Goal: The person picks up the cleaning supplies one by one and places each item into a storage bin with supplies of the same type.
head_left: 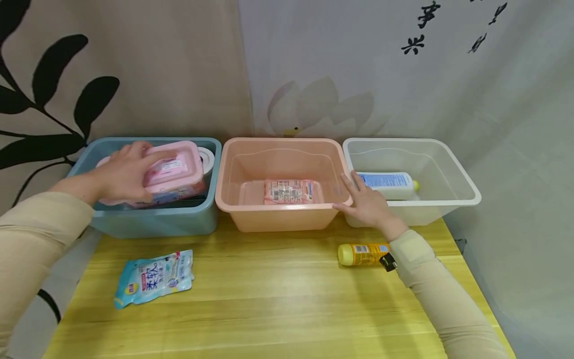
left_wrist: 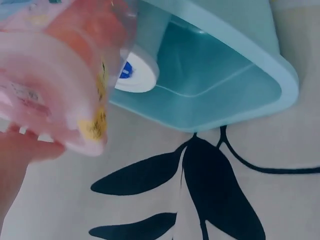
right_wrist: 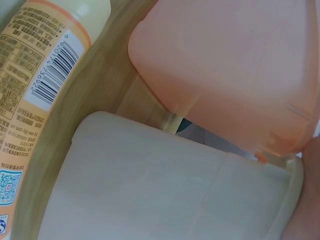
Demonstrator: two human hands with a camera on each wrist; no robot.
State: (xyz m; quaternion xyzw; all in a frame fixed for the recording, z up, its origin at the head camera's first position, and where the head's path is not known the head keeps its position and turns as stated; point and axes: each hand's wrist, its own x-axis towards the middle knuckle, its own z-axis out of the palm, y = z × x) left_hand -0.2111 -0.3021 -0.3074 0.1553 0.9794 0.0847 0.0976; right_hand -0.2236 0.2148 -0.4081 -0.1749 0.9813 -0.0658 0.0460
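My left hand (head_left: 123, 172) grips a pink pack of wipes (head_left: 186, 167) with a hard lid, thumb at the near side and fingers over the top. The pack is tilted inside the opening of the blue bin (head_left: 154, 219); in the left wrist view the wipes pack (left_wrist: 45, 85) partly covers a white round-topped item (left_wrist: 137, 75) in that bin. My right hand (head_left: 367, 202) rests with spread fingers where the rims of the peach bin (head_left: 278, 219) and the white bin (head_left: 455, 203) meet. It holds nothing.
A pink-white packet (head_left: 289, 192) lies in the peach bin, and a white bottle (head_left: 387, 184) with a yellow cap in the white bin. On the wooden table (head_left: 251, 299) are a blue pouch (head_left: 154, 279) and a yellow bottle (head_left: 363, 254) beside the right wrist. Curtains hang behind.
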